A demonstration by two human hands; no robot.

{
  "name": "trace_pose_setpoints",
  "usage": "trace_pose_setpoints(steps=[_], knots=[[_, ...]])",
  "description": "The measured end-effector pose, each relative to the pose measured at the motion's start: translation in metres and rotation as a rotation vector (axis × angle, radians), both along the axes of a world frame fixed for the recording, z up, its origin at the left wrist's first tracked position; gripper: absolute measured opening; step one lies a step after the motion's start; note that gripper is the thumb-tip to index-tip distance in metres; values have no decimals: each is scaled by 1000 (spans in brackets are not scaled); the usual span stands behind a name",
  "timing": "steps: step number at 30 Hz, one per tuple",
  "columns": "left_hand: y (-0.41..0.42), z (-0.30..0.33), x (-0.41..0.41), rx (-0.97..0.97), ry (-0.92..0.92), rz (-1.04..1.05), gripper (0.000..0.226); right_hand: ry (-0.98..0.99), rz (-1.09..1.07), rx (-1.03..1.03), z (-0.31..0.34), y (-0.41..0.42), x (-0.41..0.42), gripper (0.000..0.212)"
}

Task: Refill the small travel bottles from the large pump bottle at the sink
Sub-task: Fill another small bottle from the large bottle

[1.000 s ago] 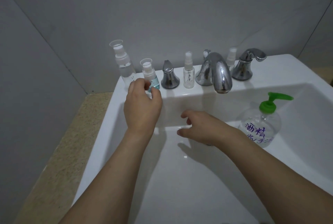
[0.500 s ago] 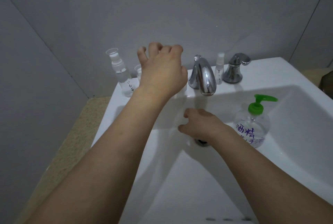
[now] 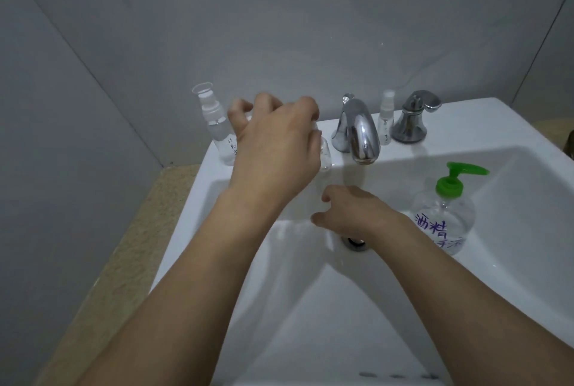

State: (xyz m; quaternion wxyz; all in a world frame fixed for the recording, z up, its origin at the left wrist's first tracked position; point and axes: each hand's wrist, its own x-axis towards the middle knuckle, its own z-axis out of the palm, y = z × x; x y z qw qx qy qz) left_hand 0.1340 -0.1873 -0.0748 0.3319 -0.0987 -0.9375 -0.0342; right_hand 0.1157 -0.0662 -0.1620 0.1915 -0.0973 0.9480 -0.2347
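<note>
Head camera, looking down into a white sink [image 3: 512,125] set against a grey tiled wall. The left hand [image 3: 276,149] is up over the back ledge, fingers curled down around a small clear travel bottle [image 3: 324,156], of which only the lower body peeks out below the knuckles. The fingertips are motion-blurred, so whether the hand is really clamped on that bottle or only cupped over it, I cannot tell. The bottle's base looks to be at the ledge, just left of the chrome faucet spout [image 3: 360,134].

Further left on the ledge stands a taller clear pump bottle [image 3: 219,125], upright, with a transparent cap and dark handwriting on its side, just beside the left hand's thumb. On the other side of the spout, a slim spray bottle [image 3: 386,120] stands upright between the spout and the right tap handle [image 3: 411,118], close to both.

Down in the basin, the right hand [image 3: 351,215] hovers low over the chrome drain [image 3: 355,243], fingers loosely curled and apart, holding nothing, thumb and forefinger pointing left. The forearm runs back towards the lower right corner.

And the big one: the large pump bottle [image 3: 444,221], clear with a bright green pump head [image 3: 456,179] and purple handwritten characters on the front, stands upright inside the basin at the right, just beside the right wrist, not touched by either hand. Its nozzle points right. A speckled beige countertop [image 3: 130,236] runs along the sink's left edge.
</note>
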Motion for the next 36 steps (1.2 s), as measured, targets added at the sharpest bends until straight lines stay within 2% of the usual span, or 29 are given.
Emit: trace_pose_setpoints(steps=[3, 6, 8, 12, 15, 17, 22, 27, 29, 32, 34, 36], knots=[[-10, -15, 28, 81, 79, -9, 11, -20, 15, 4, 1, 1, 0, 50], [-24, -37, 35, 150, 50, -19, 14, -33, 25, -10, -1, 1, -2, 48], [-32, -52, 33, 211, -39, -42, 15, -39, 44, -33, -3, 0, -4, 45], [-40, -73, 28, 605, -332, -119, 9, -36, 114, -101, -10, -6, -5, 35], [-50, -81, 18, 756, -469, -131, 8, -49, 114, -130, -14, -8, -5, 28], [-55, -83, 13, 770, -556, -172, 11, -79, 122, -136, -15, -7, -5, 27], [-57, -89, 12, 626, -680, -259, 15, -54, 145, -95, -15, -5, -6, 28], [-59, -88, 9, 623, -753, -184, 4, -43, 161, -70, -17, -4, -6, 27], [-58, -87, 9, 590, -768, -104, 29, -15, 165, -63, -18, -5, -7, 28], [-58, -84, 10, 693, -788, -17, 56, 42, 150, -72, -17, -5, -7, 27], [-60, -84, 10, 793, -794, -36, 51, 41, 147, -67, -18, -4, -8, 27], [-60, -85, 10, 813, -787, -119, 27, 24, 142, -44, -20, -2, -9, 26]])
